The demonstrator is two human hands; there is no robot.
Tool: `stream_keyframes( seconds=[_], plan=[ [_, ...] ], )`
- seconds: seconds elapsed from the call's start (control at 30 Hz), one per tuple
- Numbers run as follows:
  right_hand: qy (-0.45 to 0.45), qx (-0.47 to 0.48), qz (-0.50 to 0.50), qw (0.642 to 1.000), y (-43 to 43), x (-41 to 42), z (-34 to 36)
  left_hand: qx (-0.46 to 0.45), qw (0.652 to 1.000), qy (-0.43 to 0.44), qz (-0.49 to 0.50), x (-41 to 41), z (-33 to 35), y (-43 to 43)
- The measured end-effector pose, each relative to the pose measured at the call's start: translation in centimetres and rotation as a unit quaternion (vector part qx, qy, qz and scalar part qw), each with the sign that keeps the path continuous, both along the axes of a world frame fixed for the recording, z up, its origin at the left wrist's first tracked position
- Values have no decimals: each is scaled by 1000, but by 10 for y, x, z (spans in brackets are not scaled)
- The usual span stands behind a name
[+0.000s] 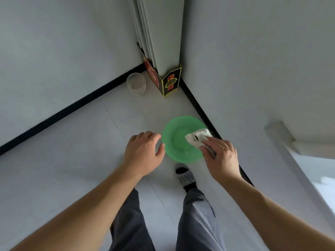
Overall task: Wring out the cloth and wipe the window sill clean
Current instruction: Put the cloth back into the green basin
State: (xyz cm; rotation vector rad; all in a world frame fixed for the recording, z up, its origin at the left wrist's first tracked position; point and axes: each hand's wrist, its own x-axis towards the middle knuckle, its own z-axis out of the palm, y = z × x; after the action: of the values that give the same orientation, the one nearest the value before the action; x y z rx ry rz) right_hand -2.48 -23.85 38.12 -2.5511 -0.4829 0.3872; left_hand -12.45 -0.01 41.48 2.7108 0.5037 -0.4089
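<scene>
My right hand (220, 156) grips the off-white cloth (197, 137), crumpled into a wad over the green basin (171, 127); my left hand (145, 151), fingers loosely curled, holds nothing.

Over the green basin (178, 140) the right hand (220, 156) grips a white cloth (196, 137); the left hand (143, 153) hovers beside its rim, fingers (154, 135) loosely curled.

One left hand (143, 151), one right hand (222, 156), one cloth (197, 137), one green basin (175, 129), one box (169, 84), perhaps one tub (136, 84).
</scene>
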Motion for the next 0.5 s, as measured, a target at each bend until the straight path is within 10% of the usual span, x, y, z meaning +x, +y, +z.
stream_keyframes(
  seconds=[0.5],
  plan=[
    [50,-68,-174,981,72,-24,-379,-54,968,68,-234,51,-340,73]
  ],
)
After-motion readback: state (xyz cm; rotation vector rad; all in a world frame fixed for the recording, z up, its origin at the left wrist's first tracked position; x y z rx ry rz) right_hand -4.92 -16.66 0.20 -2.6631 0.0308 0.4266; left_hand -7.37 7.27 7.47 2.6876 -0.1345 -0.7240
